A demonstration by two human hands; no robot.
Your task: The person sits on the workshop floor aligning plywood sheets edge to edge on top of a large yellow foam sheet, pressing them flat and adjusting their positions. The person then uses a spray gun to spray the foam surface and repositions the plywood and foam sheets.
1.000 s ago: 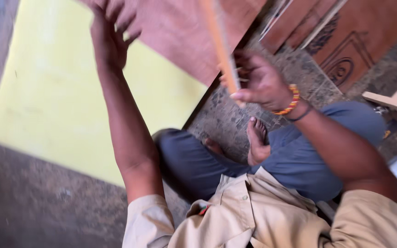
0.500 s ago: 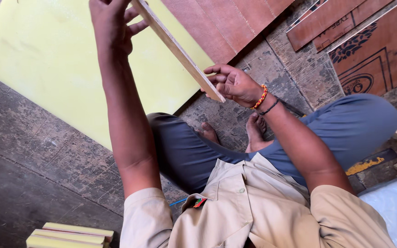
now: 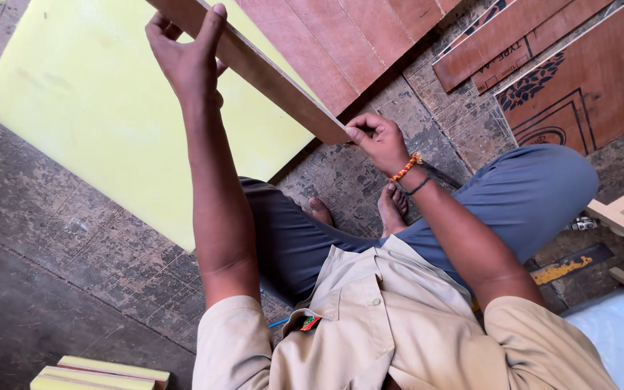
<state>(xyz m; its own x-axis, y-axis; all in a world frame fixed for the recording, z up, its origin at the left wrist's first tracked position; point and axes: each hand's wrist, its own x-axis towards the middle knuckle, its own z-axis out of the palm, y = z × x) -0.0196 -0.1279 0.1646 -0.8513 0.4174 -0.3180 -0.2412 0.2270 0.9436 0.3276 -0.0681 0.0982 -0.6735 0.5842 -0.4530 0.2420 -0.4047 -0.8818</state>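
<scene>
Since the earlier frames, both hands have lowered the wooden strip (image 3: 269, 76) to a flatter slant (broad face now showing), and the right hand (image 3: 378, 137) has shifted along to its near end. Nearest lie stacked yellow-edged offcuts (image 3: 99, 373) on the worn floor (image 3: 52, 238) and the person's crossed legs, above which the right hand pinches the strip's lower end while the left hand (image 3: 185, 61) clasps it further up. Beyond lie a yellow sheet (image 3: 95, 115) and reddish-brown boards (image 3: 341, 36).
</scene>
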